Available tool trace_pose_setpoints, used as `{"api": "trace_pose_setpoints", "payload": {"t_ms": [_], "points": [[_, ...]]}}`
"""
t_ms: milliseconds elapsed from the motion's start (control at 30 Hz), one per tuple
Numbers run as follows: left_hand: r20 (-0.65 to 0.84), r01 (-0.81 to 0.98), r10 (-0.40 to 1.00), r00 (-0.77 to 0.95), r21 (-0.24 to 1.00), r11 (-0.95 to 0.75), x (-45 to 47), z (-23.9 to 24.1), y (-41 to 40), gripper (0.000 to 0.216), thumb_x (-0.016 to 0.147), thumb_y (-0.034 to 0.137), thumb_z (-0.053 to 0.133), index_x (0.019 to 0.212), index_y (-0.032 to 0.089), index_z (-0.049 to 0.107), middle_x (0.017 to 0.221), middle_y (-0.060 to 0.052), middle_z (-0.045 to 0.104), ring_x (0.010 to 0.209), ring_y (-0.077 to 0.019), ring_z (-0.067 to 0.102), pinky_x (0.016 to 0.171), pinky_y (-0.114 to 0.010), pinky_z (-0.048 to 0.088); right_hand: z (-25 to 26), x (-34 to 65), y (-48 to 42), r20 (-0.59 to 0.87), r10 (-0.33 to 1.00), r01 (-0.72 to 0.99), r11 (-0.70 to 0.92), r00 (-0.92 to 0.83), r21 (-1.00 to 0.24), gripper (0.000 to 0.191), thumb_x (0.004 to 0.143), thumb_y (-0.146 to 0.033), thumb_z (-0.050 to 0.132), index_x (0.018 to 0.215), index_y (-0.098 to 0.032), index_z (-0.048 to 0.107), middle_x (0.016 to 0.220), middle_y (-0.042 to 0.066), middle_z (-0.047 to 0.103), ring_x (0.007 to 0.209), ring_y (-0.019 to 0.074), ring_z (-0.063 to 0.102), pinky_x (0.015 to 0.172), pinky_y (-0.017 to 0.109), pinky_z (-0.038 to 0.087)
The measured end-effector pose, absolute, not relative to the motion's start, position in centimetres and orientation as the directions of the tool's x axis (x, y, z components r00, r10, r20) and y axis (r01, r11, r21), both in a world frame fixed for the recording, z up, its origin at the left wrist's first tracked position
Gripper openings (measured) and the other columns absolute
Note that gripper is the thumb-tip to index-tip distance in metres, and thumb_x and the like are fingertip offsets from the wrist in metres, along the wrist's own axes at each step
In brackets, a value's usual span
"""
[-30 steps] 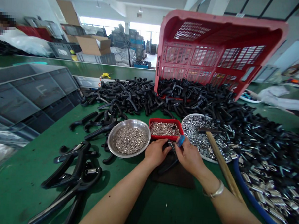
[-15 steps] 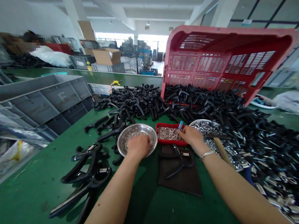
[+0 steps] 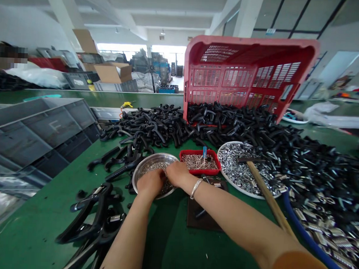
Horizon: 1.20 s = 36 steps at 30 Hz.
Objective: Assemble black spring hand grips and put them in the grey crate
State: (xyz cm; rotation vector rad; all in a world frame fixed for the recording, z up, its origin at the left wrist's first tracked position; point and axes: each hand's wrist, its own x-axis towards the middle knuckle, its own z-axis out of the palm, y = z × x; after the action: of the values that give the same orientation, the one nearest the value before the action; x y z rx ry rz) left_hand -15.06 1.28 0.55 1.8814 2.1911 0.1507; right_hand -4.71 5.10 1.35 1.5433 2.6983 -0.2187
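Both my hands are down in a steel bowl (image 3: 141, 165) of small silver rings. My left hand (image 3: 150, 183) is curled knuckles-up over the bowl's near side, its fingertips hidden among the rings. My right hand (image 3: 177, 173) reaches across from the right with its fingers bent into the bowl's right side, a bracelet on its wrist. I cannot see what either hand holds. A blue-handled tool (image 3: 204, 151) stands in the small red tray (image 3: 200, 172) of pins. A black clamp part lies on the dark mat (image 3: 204, 222), partly hidden under my right arm.
A wide plate (image 3: 225, 177) of silver parts with a wooden-handled hammer (image 3: 266, 194) lies to the right. A tipped red crate (image 3: 247, 74) spills a large pile of black clamp parts (image 3: 227, 122). Grey crates (image 3: 43, 124) stand left, assembled clamps (image 3: 95, 220) at front left.
My right hand left the blue tool standing in the red tray and crossed left into the steel bowl. My left hand went from the clamp part on the mat into the bowl.
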Motion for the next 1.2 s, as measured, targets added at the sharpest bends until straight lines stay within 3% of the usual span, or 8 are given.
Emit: {"api": "trace_pose_setpoints", "payload": {"t_ms": [167, 333, 500, 600, 733, 967, 1133, 1200], "points": [[-0.083, 0.936, 0.985, -0.153, 0.307, 0.172, -15.4, 0.6, 1.5, 0.022, 0.078, 0.036, 0.045, 0.087, 0.029, 0.064, 0.092, -0.004, 0.067, 0.082, -0.025, 0.061, 0.065, -0.033, 0.044, 1.7, -2.5, 4.1, 0.043, 0.843, 0.832, 0.536, -0.536, -0.144, 0.02, 0.084, -0.025, 0.046, 0.086, -0.017, 0.064, 0.09, 0.009, 0.063, 0.089, 0.0218, 0.057, 0.073, 0.033, 0.045], [-0.024, 0.872, 0.99, -0.137, 0.471, 0.132, -15.2, 0.7, 1.4, 0.018, 0.077, 0.034, 0.05, 0.085, 0.028, 0.064, 0.086, -0.001, 0.067, 0.078, -0.0201, 0.06, 0.065, -0.028, 0.041, 1.9, 4.0, 2.0, 0.214, 0.854, 0.822, 0.517, -0.475, -0.238, 0.025, 0.087, -0.027, 0.04, 0.093, -0.023, 0.063, 0.093, 0.003, 0.064, 0.087, 0.0148, 0.057, 0.077, 0.027, 0.043], [0.174, 0.718, 0.97, 0.169, 0.653, -0.242, -10.0, 0.7, 0.1, 0.016, 0.08, 0.032, 0.05, 0.088, 0.027, 0.063, 0.087, 0.003, 0.066, 0.077, -0.0142, 0.058, 0.067, -0.023, 0.04, -0.8, 12.6, 0.1, 0.388, 0.889, 0.891, 0.362, -0.242, -0.275, 0.021, 0.084, -0.024, 0.044, 0.086, -0.017, 0.063, 0.083, 0.006, 0.065, 0.08, 0.0188, 0.057, 0.075, 0.031, 0.043], [0.205, 0.74, 0.922, 0.329, 0.551, -0.386, -6.3, 0.1, -1.0, 0.012, 0.078, 0.033, 0.054, 0.084, 0.027, 0.063, 0.087, 0.003, 0.065, 0.08, -0.0156, 0.055, 0.068, -0.025, 0.039, -2.4, 15.0, -0.5, 0.411, 0.881, 0.903, 0.353, -0.234, -0.244, 0.02, 0.083, -0.022, 0.044, 0.085, -0.016, 0.063, 0.08, 0.008, 0.065, 0.078, 0.0198, 0.057, 0.073, 0.032, 0.043], [0.254, 0.824, 0.914, 0.315, 0.404, -0.396, -4.3, -0.9, -1.8, 0.011, 0.078, 0.032, 0.056, 0.083, 0.024, 0.062, 0.094, 0.0, 0.063, 0.086, -0.0185, 0.051, 0.073, -0.029, 0.037, -3.4, 15.3, -0.5, 0.414, 0.88, 0.902, 0.356, -0.234, -0.245, 0.021, 0.083, -0.02, 0.041, 0.083, -0.016, 0.062, 0.079, 0.007, 0.065, 0.076, 0.0188, 0.057, 0.072, 0.03, 0.044], [0.157, 0.848, 0.946, 0.284, 0.42, -0.324, -4.4, -1.0, -1.6, 0.014, 0.08, 0.033, 0.052, 0.086, 0.024, 0.061, 0.088, -0.001, 0.064, 0.084, -0.0189, 0.05, 0.073, -0.032, 0.035, -3.6, 14.8, -0.8, 0.42, 0.875, 0.91, 0.354, -0.241, -0.216, 0.022, 0.083, -0.019, 0.04, 0.083, -0.015, 0.062, 0.079, 0.008, 0.064, 0.076, 0.0197, 0.055, 0.071, 0.03, 0.042], [0.187, 0.848, 0.94, 0.285, 0.408, -0.339, -4.3, -1.3, -1.5, 0.013, 0.079, 0.033, 0.054, 0.084, 0.023, 0.061, 0.086, -0.002, 0.064, 0.082, -0.0187, 0.05, 0.071, -0.031, 0.035, -2.9, 14.1, -1.3, 0.356, 0.883, 0.946, 0.323, -0.305, 0.01, 0.025, 0.08, -0.01, 0.039, 0.085, -0.013, 0.063, 0.077, 0.011, 0.06, 0.08, 0.0231, 0.051, 0.073, 0.032, 0.04], [0.205, 0.841, 0.936, 0.284, 0.416, -0.347, -4.3, -1.5, -1.5, 0.013, 0.079, 0.032, 0.055, 0.084, 0.023, 0.061, 0.085, -0.002, 0.064, 0.082, -0.0187, 0.05, 0.071, -0.03, 0.036, -2.5, 14.4, -1.1, 0.301, 0.9, 0.947, 0.321, -0.314, 0.027, 0.024, 0.08, -0.011, 0.039, 0.083, -0.014, 0.063, 0.077, 0.01, 0.06, 0.08, 0.0224, 0.052, 0.072, 0.032, 0.04]]}}
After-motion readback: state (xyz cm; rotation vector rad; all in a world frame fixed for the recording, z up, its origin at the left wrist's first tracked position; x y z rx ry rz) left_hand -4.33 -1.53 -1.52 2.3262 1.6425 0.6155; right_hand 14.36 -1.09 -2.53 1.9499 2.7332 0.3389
